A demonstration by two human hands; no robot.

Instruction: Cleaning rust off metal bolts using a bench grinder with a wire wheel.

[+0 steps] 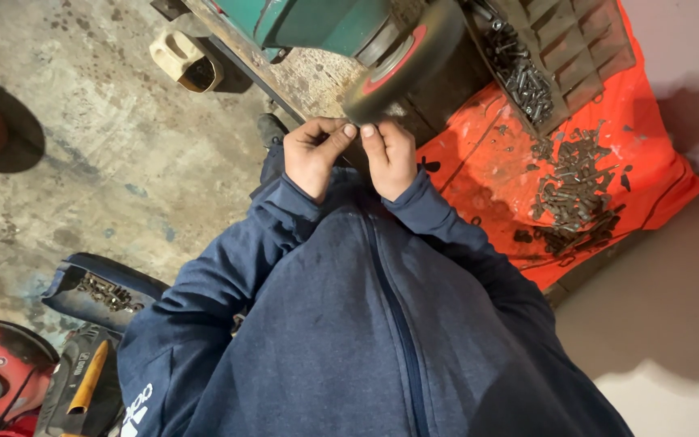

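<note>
Blue fleece of my zipped jacket (382,324) fills the near field. Beyond it, my left hand (315,151) and right hand (390,156) meet, fingertips pinched narrow on a small part; it is hidden between the thumbs, so I cannot tell its kind. Both hands hold it just under the wire wheel (402,61) of the green bench grinder (325,20), close to the rim for steady contact. Farther right, loose dark bolts (576,190) lie heaped on an orange sheet (487,162), within reach.
</note>
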